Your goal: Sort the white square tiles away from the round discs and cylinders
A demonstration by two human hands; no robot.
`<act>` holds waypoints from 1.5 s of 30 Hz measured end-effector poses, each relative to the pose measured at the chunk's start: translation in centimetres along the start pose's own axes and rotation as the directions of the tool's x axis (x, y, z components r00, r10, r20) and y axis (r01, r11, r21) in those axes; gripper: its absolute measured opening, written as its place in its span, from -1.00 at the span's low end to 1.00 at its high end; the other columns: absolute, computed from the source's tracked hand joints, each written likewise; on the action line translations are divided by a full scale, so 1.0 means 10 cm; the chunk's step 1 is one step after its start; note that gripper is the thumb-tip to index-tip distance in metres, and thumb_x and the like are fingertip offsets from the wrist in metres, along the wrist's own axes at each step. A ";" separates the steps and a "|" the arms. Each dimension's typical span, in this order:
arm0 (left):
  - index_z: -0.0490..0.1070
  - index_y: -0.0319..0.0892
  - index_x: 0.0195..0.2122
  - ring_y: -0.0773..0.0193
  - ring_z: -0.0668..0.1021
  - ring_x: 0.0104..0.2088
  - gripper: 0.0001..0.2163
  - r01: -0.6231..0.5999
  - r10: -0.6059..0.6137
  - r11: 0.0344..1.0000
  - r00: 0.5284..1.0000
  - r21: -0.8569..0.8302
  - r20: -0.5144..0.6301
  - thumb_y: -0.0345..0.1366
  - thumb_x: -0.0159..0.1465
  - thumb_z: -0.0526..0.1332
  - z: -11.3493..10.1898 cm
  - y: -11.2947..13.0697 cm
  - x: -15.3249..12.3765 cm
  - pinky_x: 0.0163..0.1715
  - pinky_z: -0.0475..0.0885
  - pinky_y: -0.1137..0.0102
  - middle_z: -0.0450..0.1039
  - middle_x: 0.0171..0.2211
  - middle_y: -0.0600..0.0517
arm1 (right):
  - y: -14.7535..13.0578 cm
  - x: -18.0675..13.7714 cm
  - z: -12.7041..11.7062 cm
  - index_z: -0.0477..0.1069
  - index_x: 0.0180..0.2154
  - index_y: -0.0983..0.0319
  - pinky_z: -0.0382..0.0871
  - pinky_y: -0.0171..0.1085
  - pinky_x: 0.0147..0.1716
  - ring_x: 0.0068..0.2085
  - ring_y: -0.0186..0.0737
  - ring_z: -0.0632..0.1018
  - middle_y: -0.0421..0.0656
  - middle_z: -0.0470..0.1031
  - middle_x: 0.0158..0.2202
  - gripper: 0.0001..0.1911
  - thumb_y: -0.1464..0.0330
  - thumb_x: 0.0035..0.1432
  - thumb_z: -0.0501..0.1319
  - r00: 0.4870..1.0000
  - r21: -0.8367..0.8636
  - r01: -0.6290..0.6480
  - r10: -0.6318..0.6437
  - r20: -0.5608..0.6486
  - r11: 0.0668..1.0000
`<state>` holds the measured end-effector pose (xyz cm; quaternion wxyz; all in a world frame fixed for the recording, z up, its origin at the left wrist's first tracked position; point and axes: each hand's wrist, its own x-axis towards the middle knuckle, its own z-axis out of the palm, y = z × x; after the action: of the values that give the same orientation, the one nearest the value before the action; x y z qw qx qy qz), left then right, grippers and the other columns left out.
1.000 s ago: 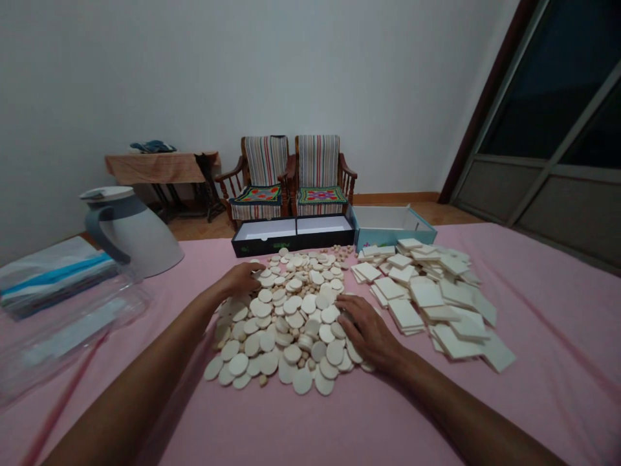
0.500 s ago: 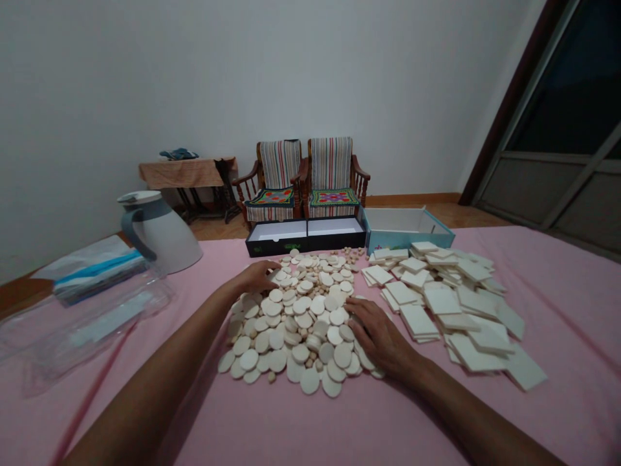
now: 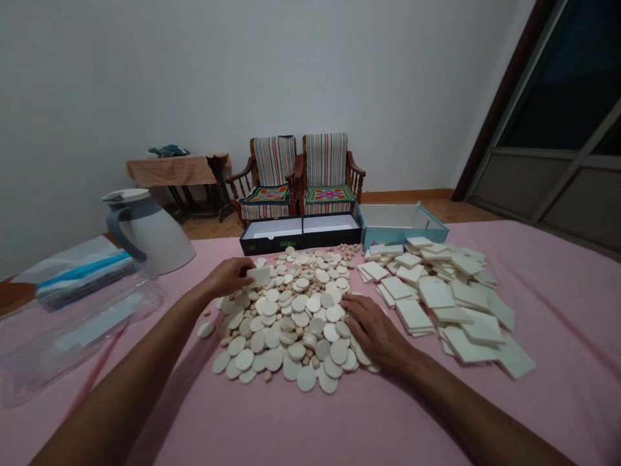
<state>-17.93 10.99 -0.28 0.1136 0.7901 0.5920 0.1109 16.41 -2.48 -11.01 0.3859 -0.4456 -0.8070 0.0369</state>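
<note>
A heap of pale round wooden discs (image 3: 291, 317) lies on the pink cloth in front of me, with small wooden beads mixed in. My left hand (image 3: 227, 277) is raised at the heap's far left, fingers pinched on a pale square tile (image 3: 258, 276). My right hand (image 3: 371, 330) lies flat with spread fingers on the discs at the heap's right edge. To the right sits a pile of square wooden tiles (image 3: 436, 298).
A black box (image 3: 272, 243) and a light blue box (image 3: 388, 236) stand open behind the piles. A white jug (image 3: 150, 233) and clear plastic bags (image 3: 72, 310) are at the left. One disc (image 3: 206, 329) lies apart. Two striped chairs stand beyond the table.
My left hand has lifted from the discs and now holds a square tile. A disc has slid out to the left of the heap. My right hand stays on the discs.
</note>
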 end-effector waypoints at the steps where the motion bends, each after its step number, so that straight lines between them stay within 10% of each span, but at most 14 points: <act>1: 0.46 -0.15 -0.39 0.23 0.48 -0.45 -0.82 0.005 -0.005 1.000 0.999 0.001 -0.034 -0.23 -0.02 0.21 -0.02 0.00 0.00 -0.42 0.27 0.42 0.46 -0.51 0.07 | -0.01 0.01 0.00 0.35 0.07 0.26 0.40 0.06 0.04 0.10 -0.05 0.43 0.07 0.45 0.05 -0.68 0.36 0.33 0.04 1.000 -0.002 -0.005 0.005 0.006 1.000; 6: 0.41 -0.19 -0.35 0.24 0.48 -0.49 -0.72 0.027 -0.133 0.912 0.963 -0.409 -0.233 -0.09 0.03 0.20 0.06 0.25 0.02 -0.47 0.33 0.41 0.46 -0.52 0.04 | -0.04 0.05 -0.03 0.37 0.06 0.28 0.38 0.01 0.07 0.10 -0.07 0.42 0.07 0.44 0.06 -0.68 0.36 0.32 0.05 0.998 -0.019 -0.040 0.041 0.041 0.999; 11: 0.39 -0.23 -0.33 0.32 0.49 -0.56 -0.71 -0.044 0.095 0.681 0.995 -0.731 0.028 -0.10 0.06 0.27 0.43 0.99 0.13 -0.55 0.35 0.46 0.46 -0.57 0.07 | -0.06 0.06 -0.05 0.36 0.06 0.29 0.37 0.02 0.07 0.11 -0.06 0.41 0.07 0.43 0.07 -0.67 0.36 0.33 0.04 0.997 -0.013 -0.052 0.053 0.063 0.999; 18: 0.46 -0.26 -0.41 0.39 0.50 -0.62 -0.90 -0.043 0.363 0.604 0.904 -0.796 0.226 -0.32 0.11 0.28 0.96 2.11 0.56 -0.58 0.39 0.51 0.44 -0.65 0.07 | -0.08 0.09 -0.09 0.37 0.06 0.27 0.37 0.00 0.08 0.09 -0.06 0.42 0.05 0.44 0.04 -0.67 0.39 0.30 0.05 0.996 0.030 -0.055 0.053 0.074 0.998; 23: 0.49 -0.31 -0.34 0.33 0.57 -0.53 -0.90 -0.012 0.375 0.575 0.892 -0.818 0.251 -0.38 0.15 0.26 1.24 2.48 0.74 -0.48 0.48 0.44 0.53 -0.52 -0.05 | -0.11 0.12 -0.12 0.37 0.07 0.32 0.35 0.01 0.09 0.11 -0.03 0.41 0.08 0.45 0.04 -0.66 0.39 0.30 0.05 0.992 -0.003 -0.077 0.077 0.104 0.997; 28: 0.48 -0.31 -0.26 0.34 0.57 -0.51 -0.82 -0.046 0.313 0.599 0.933 -0.799 0.180 -0.33 0.14 0.30 1.15 2.23 0.67 -0.55 0.40 0.51 0.54 -0.44 -0.05 | -0.10 0.10 -0.11 0.37 0.06 0.28 0.38 0.00 0.05 0.09 -0.04 0.42 0.06 0.45 0.04 -0.67 0.39 0.30 0.05 0.992 -0.012 -0.076 0.076 0.105 0.997; 36: 0.45 -0.26 -0.12 0.23 0.59 -0.30 -0.63 -0.095 0.201 0.705 0.977 -0.703 0.070 -0.10 0.14 0.29 0.28 1.10 0.14 -0.36 0.46 0.38 0.57 -0.21 -0.11 | -0.04 0.02 -0.04 0.37 0.08 0.22 0.38 0.03 0.07 0.11 -0.05 0.42 0.05 0.44 0.07 -0.66 0.35 0.33 0.04 0.999 0.008 -0.040 0.039 0.021 0.999; 45: 0.51 -0.16 -0.21 0.19 0.56 -0.26 -0.67 0.022 0.000 0.992 0.984 -0.123 0.178 -0.09 0.06 0.23 -0.03 -0.15 -0.33 -0.25 0.41 0.40 0.59 -0.27 -0.01 | 0.00 -0.01 -0.01 0.39 0.08 0.20 0.41 0.07 0.05 0.10 -0.02 0.45 0.04 0.46 0.06 -0.65 0.31 0.32 0.04 1.000 0.014 -0.024 0.024 0.001 1.000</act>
<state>-20.27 8.29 -0.60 0.2155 0.7850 0.5759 0.0760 16.48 -2.55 -11.02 0.3883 -0.4526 -0.8013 0.0475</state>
